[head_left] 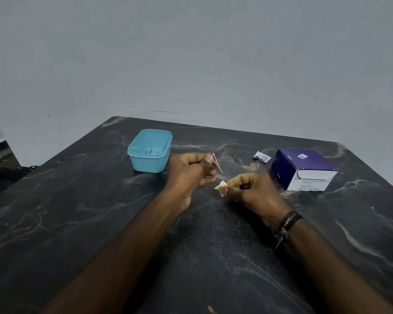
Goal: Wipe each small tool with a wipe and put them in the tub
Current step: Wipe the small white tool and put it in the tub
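Leftmost on the dark marbled table (77, 223) stood the light blue tub (149, 150), open at the top, with a couple of small metal pieces (150, 151) lying on its floor; what they were could not be made out. Just right of the tub, the left hand (191, 172) hovered above the tabletop, its fingers curled round a thin pair of metal tweezers (217, 164) whose slim end stuck out to the right and slanted down toward the other hand. Near it, though not touching, the right hand (252, 189) pinched a small folded white wipe (221, 186) between thumb and fingertips, the wipe sitting just below the tip of the tweezers. A dark bracelet (286, 225) circled the right wrist. Farther back lay a small torn sachet (262, 157), flat on the table, and beside it on the right rested a purple and white box (304, 168), its near flap open.
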